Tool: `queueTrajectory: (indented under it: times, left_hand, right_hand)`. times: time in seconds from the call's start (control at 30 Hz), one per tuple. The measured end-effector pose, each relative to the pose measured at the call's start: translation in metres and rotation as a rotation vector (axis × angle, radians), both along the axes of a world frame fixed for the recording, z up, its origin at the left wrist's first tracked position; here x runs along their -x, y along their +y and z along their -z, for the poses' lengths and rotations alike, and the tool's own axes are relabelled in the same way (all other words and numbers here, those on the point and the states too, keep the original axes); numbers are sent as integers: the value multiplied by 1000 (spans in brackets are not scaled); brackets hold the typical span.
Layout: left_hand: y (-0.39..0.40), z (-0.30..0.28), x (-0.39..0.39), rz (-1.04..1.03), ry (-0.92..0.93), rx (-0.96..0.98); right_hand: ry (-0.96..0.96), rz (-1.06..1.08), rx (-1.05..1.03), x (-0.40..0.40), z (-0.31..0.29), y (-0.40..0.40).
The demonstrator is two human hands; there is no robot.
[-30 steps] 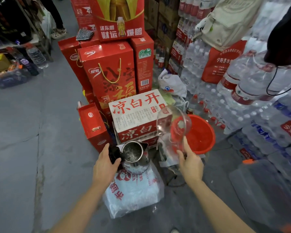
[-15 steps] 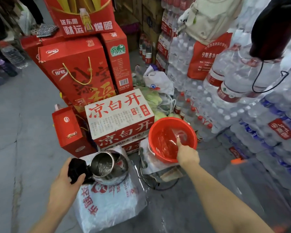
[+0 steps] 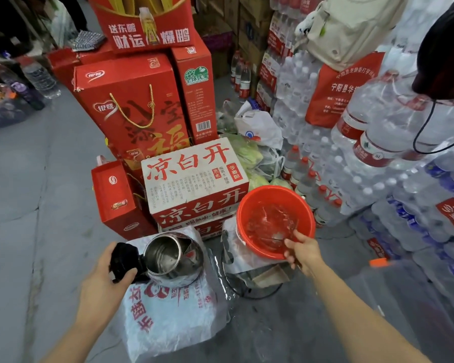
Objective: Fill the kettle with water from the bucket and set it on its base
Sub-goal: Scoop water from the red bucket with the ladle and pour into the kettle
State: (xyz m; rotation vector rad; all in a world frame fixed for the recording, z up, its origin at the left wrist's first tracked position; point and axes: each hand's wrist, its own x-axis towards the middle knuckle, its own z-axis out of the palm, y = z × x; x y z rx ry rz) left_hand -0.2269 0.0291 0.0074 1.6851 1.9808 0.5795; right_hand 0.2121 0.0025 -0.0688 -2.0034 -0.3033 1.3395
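White carton (image 3: pixel 194 176) with red characters stands on the grey concrete floor (image 3: pixel 24 205). Behind it, stacked red gift boxes (image 3: pixel 134 111); one small red box (image 3: pixel 116 197) just left. White printed plastic bag (image 3: pixel 173 318) lies in the foreground. Shrink-wrapped water bottle packs (image 3: pixel 417 205) piled at right; beige backpack (image 3: pixel 351 24) above them.

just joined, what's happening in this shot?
A person is filling a kettle from a red bucket. The left hand grips the kettle's black handle, lid open; the kettle rests on a white printed bag on the floor. The right hand reaches over the bucket's near rim and holds a clear scoop down in the water. No kettle base can be made out.
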Motion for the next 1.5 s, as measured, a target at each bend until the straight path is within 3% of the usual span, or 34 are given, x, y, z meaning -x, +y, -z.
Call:
queueTrajectory:
  times: [0.3, 0.6, 1.07, 1.5]
  left_hand:
    - [2, -9, -4, 61, -24, 35]
    - [3, -12, -1, 121, -37, 106]
    - [7, -15, 18, 190, -5, 119]
    - [11, -10, 28, 234, -8, 103]
  right_hand:
    - [147, 170, -286, 26, -35, -51]
    - [219, 96, -482, 69, -89, -74]
    - [119, -82, -497, 181, -111, -73]
    - [-166, -179, -427, 217, -100, -62]
